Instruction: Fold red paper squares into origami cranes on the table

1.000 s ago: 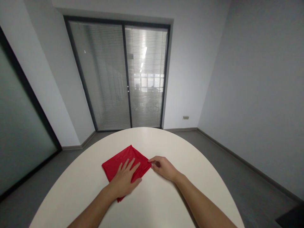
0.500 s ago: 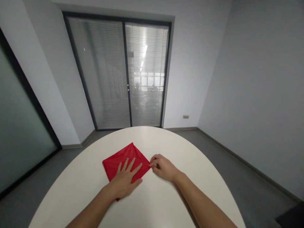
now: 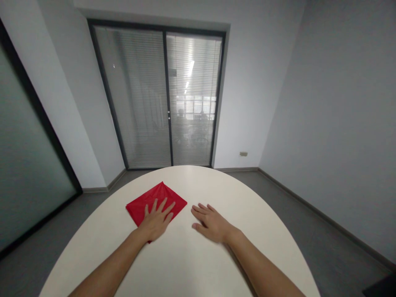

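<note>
A folded red cloth [image 3: 154, 197] lies flat on the round white table [image 3: 192, 264], left of centre. My left hand [image 3: 156, 220] rests on the cloth's near half, palm down with the fingers spread. My right hand [image 3: 209, 222] lies flat on the bare table to the right of the cloth, fingers stretched out and holding nothing. A small gap separates it from the cloth's right corner.
The table's curved far edge [image 3: 192, 167] is in front of a glass sliding door with blinds [image 3: 167, 99]. Grey floor surrounds the table. A frosted glass wall stands at the left [image 3: 24, 165], a plain wall at the right.
My right hand has let go of the cloth's right corner and now lies open on the table. My left hand has slid the cloth to the left.
</note>
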{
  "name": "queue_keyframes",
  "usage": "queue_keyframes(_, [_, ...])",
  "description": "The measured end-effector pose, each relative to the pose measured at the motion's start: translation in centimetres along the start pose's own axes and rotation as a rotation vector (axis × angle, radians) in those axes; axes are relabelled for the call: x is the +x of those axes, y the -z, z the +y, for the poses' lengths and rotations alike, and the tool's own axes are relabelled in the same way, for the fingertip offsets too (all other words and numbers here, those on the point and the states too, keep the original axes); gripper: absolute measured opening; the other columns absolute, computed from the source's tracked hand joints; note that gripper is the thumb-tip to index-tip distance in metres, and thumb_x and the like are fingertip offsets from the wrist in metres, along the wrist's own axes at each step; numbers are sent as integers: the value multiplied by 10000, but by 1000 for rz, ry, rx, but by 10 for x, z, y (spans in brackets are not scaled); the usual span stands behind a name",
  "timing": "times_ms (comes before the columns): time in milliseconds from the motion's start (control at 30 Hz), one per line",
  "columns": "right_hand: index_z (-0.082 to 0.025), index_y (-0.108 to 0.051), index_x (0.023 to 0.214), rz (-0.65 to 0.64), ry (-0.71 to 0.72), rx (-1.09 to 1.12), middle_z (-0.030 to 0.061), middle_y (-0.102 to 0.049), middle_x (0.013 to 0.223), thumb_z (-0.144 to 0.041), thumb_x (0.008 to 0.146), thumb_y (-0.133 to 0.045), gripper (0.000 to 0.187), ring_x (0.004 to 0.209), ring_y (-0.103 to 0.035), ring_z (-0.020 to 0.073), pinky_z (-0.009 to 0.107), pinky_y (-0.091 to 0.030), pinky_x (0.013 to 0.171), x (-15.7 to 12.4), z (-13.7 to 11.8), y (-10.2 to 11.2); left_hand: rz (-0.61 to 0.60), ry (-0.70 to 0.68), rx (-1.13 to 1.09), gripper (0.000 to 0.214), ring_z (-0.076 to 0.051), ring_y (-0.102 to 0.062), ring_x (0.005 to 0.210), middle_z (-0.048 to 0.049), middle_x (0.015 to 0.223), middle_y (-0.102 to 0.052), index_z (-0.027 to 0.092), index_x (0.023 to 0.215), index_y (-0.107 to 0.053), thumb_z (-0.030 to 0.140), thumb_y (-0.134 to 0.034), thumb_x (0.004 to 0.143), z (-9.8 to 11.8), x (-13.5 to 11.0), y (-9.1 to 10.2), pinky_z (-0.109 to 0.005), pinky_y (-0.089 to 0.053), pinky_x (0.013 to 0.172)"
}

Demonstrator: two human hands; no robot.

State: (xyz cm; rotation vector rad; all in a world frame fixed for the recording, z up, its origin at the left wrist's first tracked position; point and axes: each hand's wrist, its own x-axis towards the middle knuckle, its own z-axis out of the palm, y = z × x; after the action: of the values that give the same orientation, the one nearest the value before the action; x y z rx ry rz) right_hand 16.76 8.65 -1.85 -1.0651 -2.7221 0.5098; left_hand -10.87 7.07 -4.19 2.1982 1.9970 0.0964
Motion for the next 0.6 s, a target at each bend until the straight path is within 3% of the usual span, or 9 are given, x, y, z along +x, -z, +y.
queue_keyframes(67, [-202,-353,1544,42,-54,-11,97,-317,1603,-548,1012,-300,637,1496,-235,315,538,-148,1214,-1,8,2,13,83,6,595,-402,-58,1514,-31,1660,-132,397,1548,-252,601,-206,991,-22,11,3,-717,-96,1143])
queue_keyframes(200, [-180,-372,1535,113,-213,-32,114,-287,1613,-577,1000,-302,670,1508,-200,309,513,-144,1214,1,19,-1,40,107,6,616,-413,-79,1509,-27,1660,-137,387,1551,-253,615,-203,981,-64,27,9,-712,-126,1143])
queue_keyframes(300, [-191,-396,1523,146,-266,-40,112,-284,1615,-590,974,-363,680,1509,-197,308,500,-147,1212,5,24,-7,56,121,30,621,-419,-122,1503,-45,1649,-196,372,1541,-302,618,-219,978,-72,32,14,-694,-135,1151])
queue_keyframes(367, [-187,-415,1513,165,-280,-49,117,-301,1609,-590,951,-411,691,1504,-212,310,490,-152,1209,9,27,-11,84,161,81,634,-438,-193,1485,-101,1617,-294,300,1513,-404,604,-259,976,-60,32,17,-676,-136,1158])
queue_keyframes(433, [-183,-394,1523,186,-303,-59,119,-295,1612,-588,931,-444,719,1506,-198,318,506,-144,1206,13,30,-16,205,131,128,661,-436,-237,1474,-169,1577,-364,184,1485,-462,574,-295,978,-36,30,16,-631,-142,1177])
queue_keyframes(500, [-189,-338,1548,202,-330,-66,114,-262,1625,-587,919,-458,754,1515,-156,327,545,-118,1199,16,32,-19,298,-11,108,591,-383,-267,1479,-135,1584,-368,203,1485,-456,503,-320,993,-7,26,9,-580,-180,1188])
queue_keyframes(600, [-204,-324,1553,213,-344,-86,107,-233,1635,-578,907,-476,762,1521,-127,324,559,-86,1197,18,31,-21,257,-139,21,581,-351,-300,1472,-120,1590,-361,206,1499,-429,468,-383,983,28,20,-10,-524,-255,1183])
